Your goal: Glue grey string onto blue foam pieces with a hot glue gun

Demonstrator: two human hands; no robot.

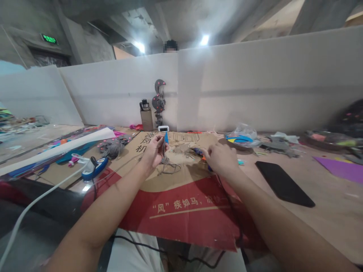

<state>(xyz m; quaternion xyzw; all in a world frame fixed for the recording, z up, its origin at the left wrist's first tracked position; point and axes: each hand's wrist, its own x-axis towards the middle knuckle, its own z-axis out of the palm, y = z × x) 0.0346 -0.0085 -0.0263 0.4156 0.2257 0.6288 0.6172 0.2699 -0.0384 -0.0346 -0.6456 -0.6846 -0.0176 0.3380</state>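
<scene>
My left hand (156, 151) is closed in a pinch on a small pointed blue piece (166, 138). Grey strings hang below these fingers, and a loose tangle of grey string (170, 167) lies on the cardboard. My right hand (222, 159) is closed round a dark blue and orange glue gun (197, 151), whose nozzle points left. Most of the gun is hidden by the hand, and a black cord runs from it toward the table's front edge. Both hands are above a brown and red cardboard sheet (181, 211), the left one farther back.
At right lie a black phone (285, 184), a tray of scraps (241, 140) and purple sheet (340, 168). A blue and white power strip (95, 169) with cables is at left. A bottle (146, 119) and grey hanging ornament (159, 102) stand before the white partition (255, 83).
</scene>
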